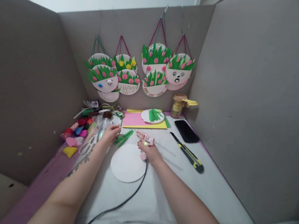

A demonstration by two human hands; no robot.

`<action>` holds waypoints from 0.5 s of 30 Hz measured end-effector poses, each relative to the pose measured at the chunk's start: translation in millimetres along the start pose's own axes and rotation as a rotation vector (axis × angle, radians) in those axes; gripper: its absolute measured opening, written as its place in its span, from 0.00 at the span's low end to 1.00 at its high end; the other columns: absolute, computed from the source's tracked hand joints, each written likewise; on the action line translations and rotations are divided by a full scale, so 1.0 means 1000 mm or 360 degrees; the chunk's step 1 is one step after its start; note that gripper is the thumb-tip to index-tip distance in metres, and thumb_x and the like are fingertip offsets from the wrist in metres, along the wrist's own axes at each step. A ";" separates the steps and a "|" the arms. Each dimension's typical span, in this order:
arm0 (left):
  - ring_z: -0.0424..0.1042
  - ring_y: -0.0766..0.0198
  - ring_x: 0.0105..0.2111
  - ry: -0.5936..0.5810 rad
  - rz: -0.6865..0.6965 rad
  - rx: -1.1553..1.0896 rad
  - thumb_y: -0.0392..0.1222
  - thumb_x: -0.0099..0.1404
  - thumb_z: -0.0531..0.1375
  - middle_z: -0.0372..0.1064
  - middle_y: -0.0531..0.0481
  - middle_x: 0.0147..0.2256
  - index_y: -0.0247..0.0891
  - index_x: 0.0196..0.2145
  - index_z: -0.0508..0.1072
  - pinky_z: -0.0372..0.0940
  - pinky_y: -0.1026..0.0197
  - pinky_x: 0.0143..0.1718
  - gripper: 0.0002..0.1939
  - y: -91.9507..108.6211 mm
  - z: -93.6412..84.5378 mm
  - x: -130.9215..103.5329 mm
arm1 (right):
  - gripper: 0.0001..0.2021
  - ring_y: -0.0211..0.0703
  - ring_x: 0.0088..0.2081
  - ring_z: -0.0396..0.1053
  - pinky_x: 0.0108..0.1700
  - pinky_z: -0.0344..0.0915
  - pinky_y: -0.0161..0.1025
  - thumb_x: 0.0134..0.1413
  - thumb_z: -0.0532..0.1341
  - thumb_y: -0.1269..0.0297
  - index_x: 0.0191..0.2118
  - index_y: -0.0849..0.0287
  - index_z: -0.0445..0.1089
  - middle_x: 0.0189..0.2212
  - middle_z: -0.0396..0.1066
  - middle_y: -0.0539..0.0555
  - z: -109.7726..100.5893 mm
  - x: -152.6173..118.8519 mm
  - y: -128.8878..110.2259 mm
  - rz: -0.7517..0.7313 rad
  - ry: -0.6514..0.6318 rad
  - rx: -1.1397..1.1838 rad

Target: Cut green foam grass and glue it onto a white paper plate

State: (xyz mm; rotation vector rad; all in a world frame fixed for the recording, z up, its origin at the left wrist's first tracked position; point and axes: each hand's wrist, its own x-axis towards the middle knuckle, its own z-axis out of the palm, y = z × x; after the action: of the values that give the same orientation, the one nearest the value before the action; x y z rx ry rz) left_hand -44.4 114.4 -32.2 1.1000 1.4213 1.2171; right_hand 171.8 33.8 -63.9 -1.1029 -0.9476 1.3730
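Observation:
My right hand (pixel 149 152) is wrapped round a pink hot glue gun (pixel 145 138), its nozzle pointing left and a clear glue stick (pixel 165 148) poking out of its back. My left hand (pixel 111 134) is closed in a pinch on a narrow green paper leaf (pixel 119 133), seen nearly edge-on. Between the hands, more green paper leaves (pixel 125 138) lie on the table by the upper edge of a white round paper piece (pixel 128 164). The glue gun's nozzle is close to these leaves, apart from the leaf in my left hand.
A black cord (pixel 125 201) runs toward me. To the right lie a utility knife (pixel 190 156) and a black phone (pixel 186 131). Behind are coloured sheets (pixel 134 119) and a jar (pixel 178 106). White scissors (pixel 86 147) and coloured scraps (pixel 71 141) lie left. Decorated paper plates (pixel 154 86) hang ahead.

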 end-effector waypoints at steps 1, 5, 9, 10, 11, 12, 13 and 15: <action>0.68 0.70 0.24 -0.0019 -0.0051 -0.0109 0.41 0.56 0.65 0.67 0.56 0.25 0.38 0.34 0.68 0.64 0.66 0.27 0.11 0.001 -0.001 -0.001 | 0.13 0.42 0.29 0.66 0.32 0.60 0.38 0.34 0.71 0.56 0.28 0.57 0.75 0.25 0.74 0.50 0.000 0.000 0.000 -0.0008 -0.0010 -0.0003; 0.70 0.71 0.25 0.0006 -0.0272 -0.0548 0.33 0.61 0.62 0.67 0.55 0.23 0.38 0.30 0.66 0.67 0.67 0.30 0.06 0.004 -0.002 -0.004 | 0.13 0.42 0.29 0.66 0.32 0.60 0.38 0.33 0.71 0.56 0.26 0.57 0.74 0.25 0.74 0.51 0.001 -0.001 -0.001 0.0001 -0.0010 0.0011; 0.70 0.72 0.25 0.0017 -0.0333 -0.0667 0.31 0.62 0.61 0.69 0.54 0.25 0.37 0.32 0.68 0.66 0.69 0.27 0.04 0.005 -0.001 -0.006 | 0.13 0.42 0.29 0.66 0.32 0.60 0.38 0.33 0.71 0.56 0.26 0.57 0.74 0.25 0.73 0.50 0.001 -0.002 -0.002 -0.0026 -0.0020 0.0014; 0.70 0.72 0.25 0.0014 -0.0325 -0.0661 0.31 0.61 0.62 0.69 0.54 0.25 0.36 0.31 0.69 0.67 0.70 0.27 0.04 0.004 -0.001 -0.006 | 0.13 0.42 0.29 0.65 0.31 0.59 0.38 0.33 0.71 0.56 0.27 0.57 0.74 0.25 0.73 0.50 0.001 -0.002 -0.002 -0.0028 -0.0020 0.0007; 0.71 0.72 0.25 0.0013 -0.0318 -0.0652 0.31 0.60 0.63 0.69 0.55 0.26 0.36 0.31 0.69 0.67 0.70 0.27 0.05 0.004 -0.001 -0.006 | 0.13 0.41 0.28 0.65 0.31 0.59 0.38 0.33 0.71 0.56 0.27 0.57 0.74 0.25 0.73 0.50 0.001 -0.002 -0.002 -0.0024 -0.0018 -0.0001; 0.71 0.71 0.25 0.0014 -0.0313 -0.0642 0.31 0.59 0.63 0.69 0.55 0.25 0.36 0.31 0.69 0.67 0.70 0.27 0.05 0.004 -0.001 -0.007 | 0.14 0.41 0.28 0.65 0.31 0.59 0.38 0.33 0.71 0.55 0.27 0.57 0.74 0.25 0.72 0.50 0.001 -0.002 -0.002 -0.0018 -0.0016 -0.0008; 0.70 0.71 0.25 0.0016 -0.0312 -0.0630 0.31 0.59 0.64 0.69 0.55 0.25 0.36 0.30 0.69 0.67 0.70 0.27 0.06 0.003 -0.001 -0.006 | 0.14 0.41 0.28 0.64 0.31 0.59 0.38 0.33 0.71 0.55 0.27 0.57 0.74 0.25 0.72 0.50 0.001 -0.003 -0.002 -0.0011 -0.0011 -0.0011; 0.70 0.71 0.24 0.0027 -0.0324 -0.0604 0.31 0.58 0.65 0.68 0.55 0.24 0.35 0.29 0.69 0.66 0.69 0.26 0.06 0.002 0.000 -0.005 | 0.14 0.41 0.28 0.64 0.31 0.59 0.38 0.33 0.70 0.55 0.28 0.57 0.74 0.25 0.72 0.50 0.001 -0.003 -0.002 -0.0014 -0.0016 -0.0006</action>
State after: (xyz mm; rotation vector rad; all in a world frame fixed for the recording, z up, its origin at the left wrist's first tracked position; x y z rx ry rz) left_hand -43.3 109.2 -29.7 0.6704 1.2164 1.2832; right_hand 171.0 31.4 -61.1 -1.0945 -0.9620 1.3715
